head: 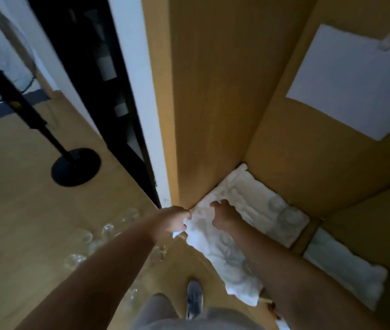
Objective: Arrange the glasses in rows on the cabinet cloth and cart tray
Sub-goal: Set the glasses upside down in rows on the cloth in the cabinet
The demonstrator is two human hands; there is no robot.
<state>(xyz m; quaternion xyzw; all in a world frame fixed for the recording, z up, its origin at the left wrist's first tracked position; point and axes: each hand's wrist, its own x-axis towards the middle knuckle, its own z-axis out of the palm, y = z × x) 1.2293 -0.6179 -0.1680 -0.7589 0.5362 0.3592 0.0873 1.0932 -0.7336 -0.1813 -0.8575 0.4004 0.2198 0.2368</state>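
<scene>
**Both hands on the cabinet cloth**

The left hand [177, 220] pinches the near left corner of the white cloth [244, 210] between thumb and fingertips, right at the front edge of the cabinet side panel [213, 103]. Just beside it, the right hand [225, 215] lies on the cloth with its fingers curled down into the fabric, gripping it. Both forearms are bare.

The cloth is soft, quilted and rumpled. It covers the cabinet floor from the back corner forward, and its near end hangs over the front edge. Clear glasses [284, 214] stand on its far right part, blurred to faint round outlines. More clear glasses [89, 236] sit low on the left beneath the left forearm; the surface under them cannot be made out.

A second white cloth [346, 270] lies in the next compartment, beyond a narrow wooden divider. A plain white paper sheet [356, 79] is taped to the matte wooden back wall.

On the smooth wood floor [22, 210] to the left stands a black stand [76, 166] with a round base, well apart from the cabinet. A grey shoe [194, 301] shows below.
</scene>
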